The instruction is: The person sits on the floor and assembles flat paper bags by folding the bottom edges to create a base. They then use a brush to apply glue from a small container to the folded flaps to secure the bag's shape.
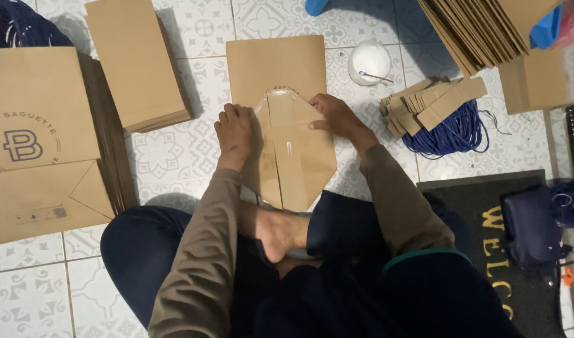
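Note:
A flat brown paper bag (274,66) lies on the patterned tile floor in front of me. Its bottom end is folded open into a diamond shape (302,156) with a shiny glued strip along the folds. My left hand (235,130) presses flat on the left flap of that fold. My right hand (336,116) presses with its fingers on the right upper flap near the point. Both hands rest on the paper, neither grips it. My crossed legs and bare foot (277,233) are just below the bag.
A stack of brown bags (137,62) lies at upper left, and larger printed bags (43,138) at far left. A white glue pot with a stick (369,61), brown paper strips (428,103), blue cord (453,131), more bags (481,28) and a dark doormat (481,206) are at right.

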